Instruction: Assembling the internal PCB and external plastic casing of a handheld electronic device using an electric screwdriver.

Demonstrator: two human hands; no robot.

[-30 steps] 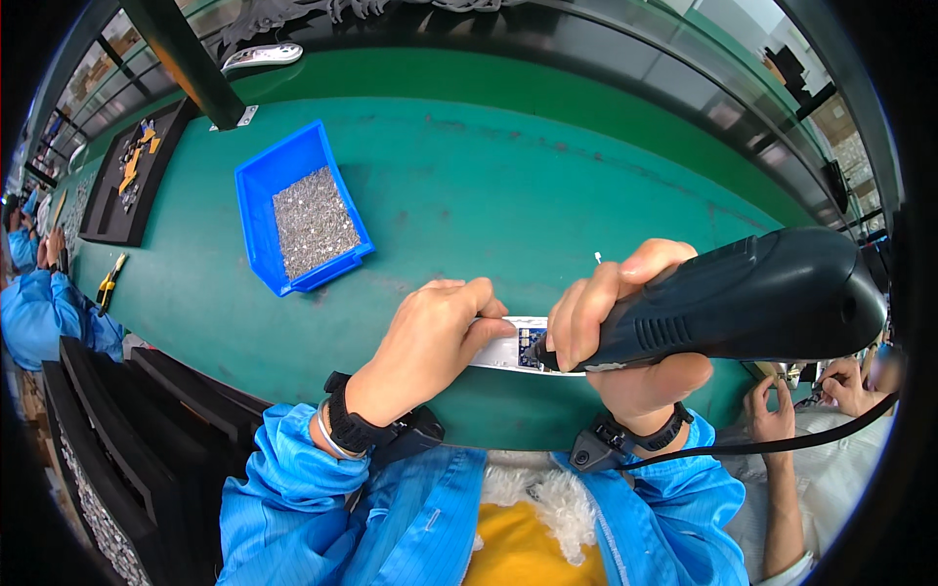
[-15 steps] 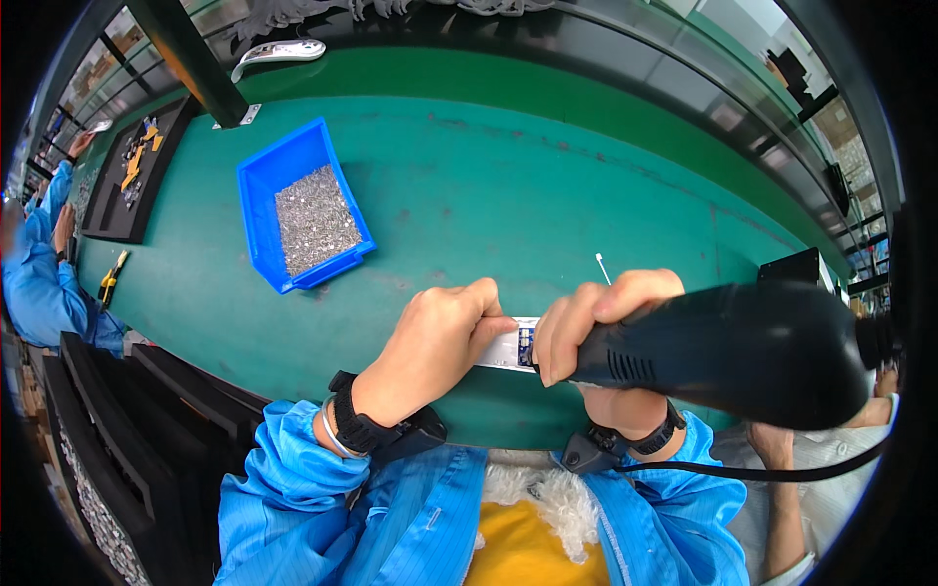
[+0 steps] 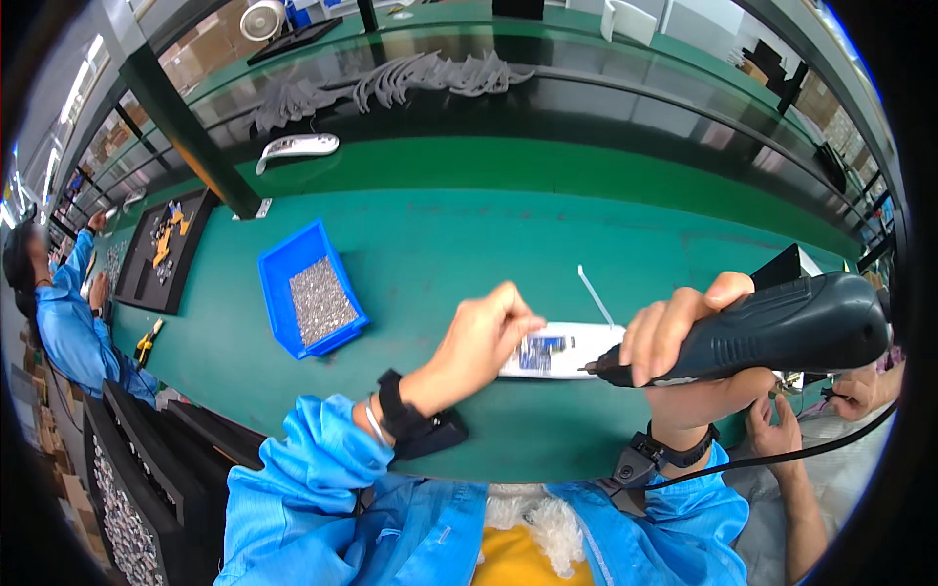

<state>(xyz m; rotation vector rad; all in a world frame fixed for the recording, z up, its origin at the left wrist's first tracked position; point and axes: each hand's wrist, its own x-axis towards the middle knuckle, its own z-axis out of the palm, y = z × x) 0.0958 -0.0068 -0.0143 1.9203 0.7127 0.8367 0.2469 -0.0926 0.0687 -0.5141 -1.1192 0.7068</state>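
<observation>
My right hand (image 3: 674, 337) is wrapped round a black electric screwdriver (image 3: 782, 327) with a cable. The tool lies nearly level, its tip pointing left over a long white plastic housing (image 3: 586, 342). On the housing's left part sits a small blue circuit board (image 3: 535, 354). My left hand (image 3: 474, 342) is closed in a pinch at the upper left edge of the housing, by the board. Whatever its fingertips hold is hidden or too small to name. A thin white strip (image 3: 594, 293) runs up from behind the housing.
A blue bin (image 3: 277, 317) of small silvery screws stands to the left on the green table (image 3: 440, 254). Farther left are a black tray (image 3: 142, 283) with small parts and a yellow-handled tool (image 3: 149, 342). Co-workers' hands (image 3: 777, 430) are close at the right.
The screwdriver and my right hand have drawn back to the right, uncovering more of the housing. My left hand has lifted slightly from it. The view has tilted up.
</observation>
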